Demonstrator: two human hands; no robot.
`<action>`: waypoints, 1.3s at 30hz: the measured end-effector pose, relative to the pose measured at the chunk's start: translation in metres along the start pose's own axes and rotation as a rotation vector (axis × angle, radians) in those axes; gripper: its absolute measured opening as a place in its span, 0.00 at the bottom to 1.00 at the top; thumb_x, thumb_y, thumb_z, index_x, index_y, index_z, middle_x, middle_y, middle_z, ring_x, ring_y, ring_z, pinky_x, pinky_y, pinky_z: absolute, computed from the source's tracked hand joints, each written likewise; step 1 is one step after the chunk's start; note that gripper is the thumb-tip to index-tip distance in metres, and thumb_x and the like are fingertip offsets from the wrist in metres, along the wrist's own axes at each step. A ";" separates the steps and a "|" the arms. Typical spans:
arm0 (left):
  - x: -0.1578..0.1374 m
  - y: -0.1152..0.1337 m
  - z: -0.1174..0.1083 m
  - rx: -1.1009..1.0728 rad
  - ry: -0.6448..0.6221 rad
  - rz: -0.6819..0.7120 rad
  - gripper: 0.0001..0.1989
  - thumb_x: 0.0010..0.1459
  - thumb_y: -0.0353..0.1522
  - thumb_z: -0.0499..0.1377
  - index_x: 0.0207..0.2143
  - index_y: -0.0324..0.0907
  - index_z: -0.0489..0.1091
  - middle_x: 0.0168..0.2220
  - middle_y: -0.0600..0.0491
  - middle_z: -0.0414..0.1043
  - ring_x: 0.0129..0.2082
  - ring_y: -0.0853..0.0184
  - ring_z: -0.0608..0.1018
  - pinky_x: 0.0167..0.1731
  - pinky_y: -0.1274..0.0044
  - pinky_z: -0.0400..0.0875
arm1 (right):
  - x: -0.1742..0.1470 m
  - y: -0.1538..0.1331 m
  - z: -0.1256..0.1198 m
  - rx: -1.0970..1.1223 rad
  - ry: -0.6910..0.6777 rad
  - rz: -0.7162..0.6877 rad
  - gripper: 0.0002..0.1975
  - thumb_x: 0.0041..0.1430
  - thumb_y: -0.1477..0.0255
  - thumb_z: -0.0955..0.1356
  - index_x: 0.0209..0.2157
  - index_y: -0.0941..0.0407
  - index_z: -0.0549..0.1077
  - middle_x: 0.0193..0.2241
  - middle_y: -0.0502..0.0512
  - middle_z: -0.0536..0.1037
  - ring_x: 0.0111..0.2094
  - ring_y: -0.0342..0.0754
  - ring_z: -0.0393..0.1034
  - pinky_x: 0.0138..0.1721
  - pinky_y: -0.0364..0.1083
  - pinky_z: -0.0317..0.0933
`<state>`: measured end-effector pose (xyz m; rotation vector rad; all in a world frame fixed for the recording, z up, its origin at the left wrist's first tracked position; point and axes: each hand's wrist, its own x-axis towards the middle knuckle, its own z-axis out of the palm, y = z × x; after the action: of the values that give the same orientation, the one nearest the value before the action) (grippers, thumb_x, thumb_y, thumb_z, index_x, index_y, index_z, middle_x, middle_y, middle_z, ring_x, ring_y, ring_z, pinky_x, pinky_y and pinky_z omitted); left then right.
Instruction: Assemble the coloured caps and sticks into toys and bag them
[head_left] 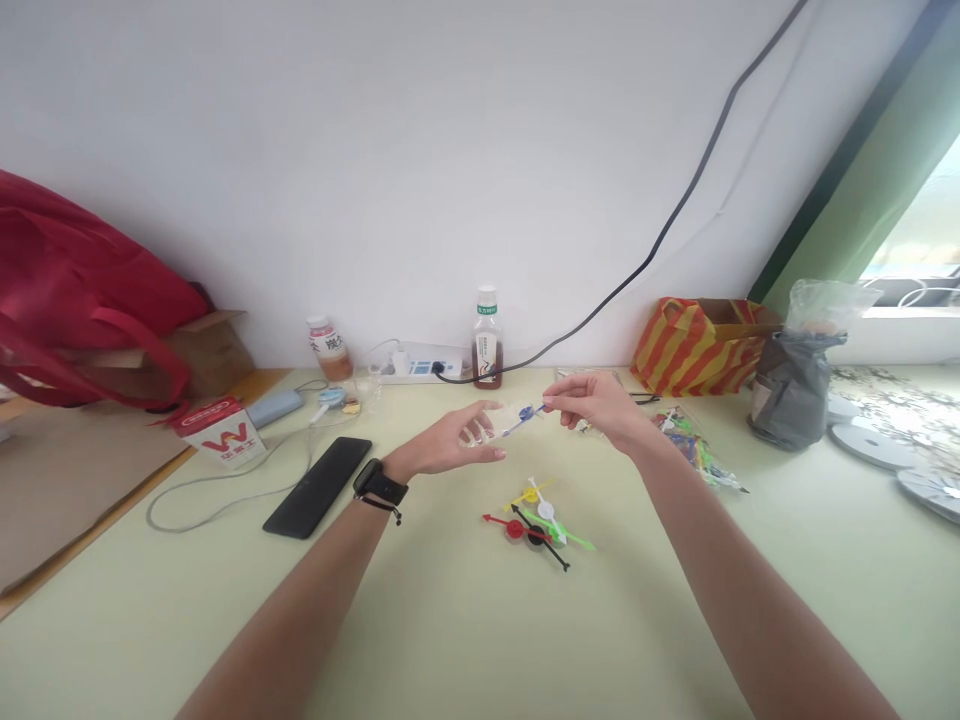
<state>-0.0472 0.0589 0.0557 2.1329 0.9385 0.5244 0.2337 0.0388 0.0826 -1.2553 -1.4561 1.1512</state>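
My left hand [450, 440], with a dark watch on its wrist, has its fingers curved around a small clear plastic bag [495, 418], thumb stretched out below. Between the thumb and fingertips of my right hand [589, 402] is one end of a blue arrow spinner [527, 413]; its other end is at the bag, though whether inside or in front I cannot tell. Below both hands, several loose arrow spinners lie in a pile: red [514, 529], black [535, 537], white [546, 511], yellow [531, 494] and green [577, 540].
A bag of colourful spinners [694, 450] lies right of my right forearm. A black phone [319, 487] and a red-white box [223, 432] are at left. Behind stand a tea bottle [487, 340], a power strip [420, 367] and a striped bag [675, 345]. Grey discs [874, 445] lie far right.
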 end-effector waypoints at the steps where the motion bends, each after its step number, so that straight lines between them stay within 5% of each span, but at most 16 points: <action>1: 0.000 0.000 -0.001 0.002 -0.002 -0.006 0.40 0.56 0.50 0.68 0.67 0.50 0.62 0.49 0.47 0.74 0.44 0.60 0.77 0.47 0.67 0.72 | -0.001 -0.002 -0.003 -0.019 -0.022 -0.002 0.13 0.47 0.66 0.79 0.35 0.57 0.83 0.29 0.57 0.83 0.24 0.43 0.71 0.27 0.43 0.68; 10: 0.000 0.002 0.004 0.122 0.017 0.018 0.46 0.52 0.51 0.69 0.69 0.50 0.59 0.50 0.46 0.73 0.45 0.58 0.76 0.48 0.66 0.71 | -0.006 -0.007 0.012 -0.034 -0.072 -0.048 0.07 0.51 0.71 0.75 0.32 0.57 0.79 0.27 0.53 0.81 0.24 0.42 0.70 0.25 0.41 0.64; 18: 0.000 0.005 0.005 0.111 -0.011 0.063 0.45 0.54 0.50 0.69 0.69 0.50 0.58 0.57 0.44 0.70 0.50 0.55 0.74 0.51 0.64 0.70 | -0.003 -0.004 0.016 0.173 -0.190 0.018 0.18 0.45 0.63 0.79 0.37 0.58 0.81 0.33 0.58 0.84 0.25 0.41 0.69 0.26 0.41 0.63; 28: -0.004 0.010 -0.004 -0.354 -0.311 -0.057 0.33 0.62 0.39 0.63 0.68 0.52 0.60 0.48 0.49 0.73 0.49 0.60 0.75 0.52 0.66 0.70 | -0.003 -0.001 0.005 -0.224 0.026 -0.195 0.18 0.53 0.55 0.75 0.31 0.57 0.81 0.27 0.55 0.80 0.26 0.45 0.69 0.24 0.42 0.60; 39: -0.002 -0.002 -0.001 -0.461 -0.295 -0.099 0.31 0.62 0.39 0.61 0.67 0.50 0.62 0.47 0.49 0.71 0.42 0.63 0.75 0.48 0.67 0.70 | 0.007 0.010 0.002 -0.585 0.065 -0.292 0.10 0.61 0.65 0.69 0.35 0.55 0.81 0.31 0.53 0.82 0.26 0.45 0.68 0.29 0.44 0.59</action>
<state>-0.0501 0.0591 0.0546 1.6809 0.6754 0.3250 0.2331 0.0460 0.0724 -1.3805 -1.9281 0.4947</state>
